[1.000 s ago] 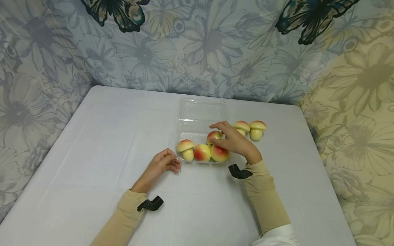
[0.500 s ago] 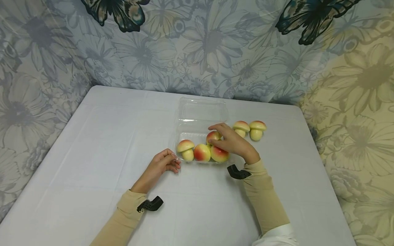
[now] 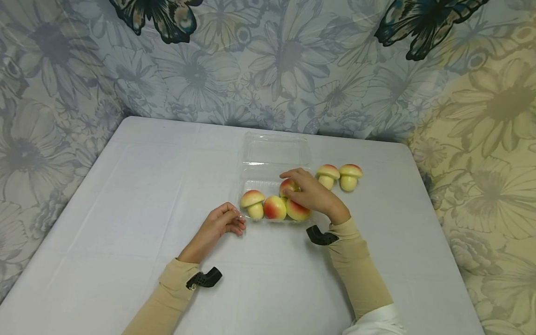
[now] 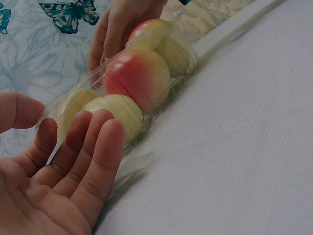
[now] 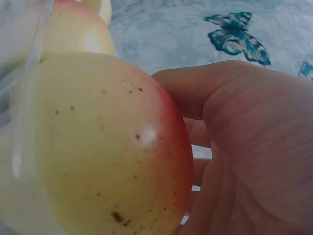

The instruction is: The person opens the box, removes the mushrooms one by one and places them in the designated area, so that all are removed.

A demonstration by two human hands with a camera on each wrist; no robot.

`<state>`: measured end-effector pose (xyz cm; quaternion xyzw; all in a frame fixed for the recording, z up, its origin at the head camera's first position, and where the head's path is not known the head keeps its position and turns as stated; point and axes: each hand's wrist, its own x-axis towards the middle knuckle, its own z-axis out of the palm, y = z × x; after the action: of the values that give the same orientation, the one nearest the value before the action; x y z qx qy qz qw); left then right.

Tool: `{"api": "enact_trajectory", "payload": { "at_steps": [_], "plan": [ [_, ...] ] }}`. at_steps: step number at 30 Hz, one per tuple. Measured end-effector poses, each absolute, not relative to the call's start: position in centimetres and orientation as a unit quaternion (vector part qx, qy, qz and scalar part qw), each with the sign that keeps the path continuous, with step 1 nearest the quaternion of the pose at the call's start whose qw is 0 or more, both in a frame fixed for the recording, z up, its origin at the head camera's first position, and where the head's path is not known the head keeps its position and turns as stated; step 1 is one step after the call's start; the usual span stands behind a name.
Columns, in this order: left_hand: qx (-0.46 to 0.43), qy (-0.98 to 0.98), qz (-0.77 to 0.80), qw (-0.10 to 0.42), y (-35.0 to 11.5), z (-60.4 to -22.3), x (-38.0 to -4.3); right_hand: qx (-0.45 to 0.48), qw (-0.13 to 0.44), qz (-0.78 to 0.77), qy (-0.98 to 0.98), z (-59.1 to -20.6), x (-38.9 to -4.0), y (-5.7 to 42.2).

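Observation:
A clear plastic clamshell container (image 3: 260,184) lies with its lid (image 3: 276,150) folded back. My left hand (image 3: 219,221) pinches its near-left corner between thumb and forefinger, the other fingers loosely bent. Along the container's near side are a toy mushroom (image 3: 253,204) with its stem toward me and two with red-yellow caps, the middle one (image 3: 274,207) and the right one (image 3: 298,210). Behind them my right hand (image 3: 314,193) holds another toy mushroom (image 3: 288,186) between thumb and fingers, inside the container. Its stem is mostly hidden. In the right wrist view, a large speckled cap (image 5: 112,147) blocks most of the container.
Two more toy mushrooms, one nearer (image 3: 327,176) and one farther right (image 3: 350,177), stand on the white-covered table (image 3: 125,209) right of the container. Flowered wall covering (image 3: 289,60) with butterflies rises behind the table's back edge.
My right hand has slid slightly left with its mushroom inside the container, uncovering more of the nearer loose mushroom. The left hand and the container have stayed put.

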<state>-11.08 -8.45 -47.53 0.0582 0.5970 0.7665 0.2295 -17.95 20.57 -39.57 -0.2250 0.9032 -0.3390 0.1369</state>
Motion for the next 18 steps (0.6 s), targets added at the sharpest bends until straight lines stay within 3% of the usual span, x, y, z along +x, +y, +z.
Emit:
{"api": "enact_trajectory", "payload": {
  "at_steps": [18],
  "plan": [
    [0.057,0.597,0.768,0.225,-8.44,-47.51,-11.1,-0.235,0.127,-0.314,0.911,-40.02,-18.06,19.92]
  ]
}}
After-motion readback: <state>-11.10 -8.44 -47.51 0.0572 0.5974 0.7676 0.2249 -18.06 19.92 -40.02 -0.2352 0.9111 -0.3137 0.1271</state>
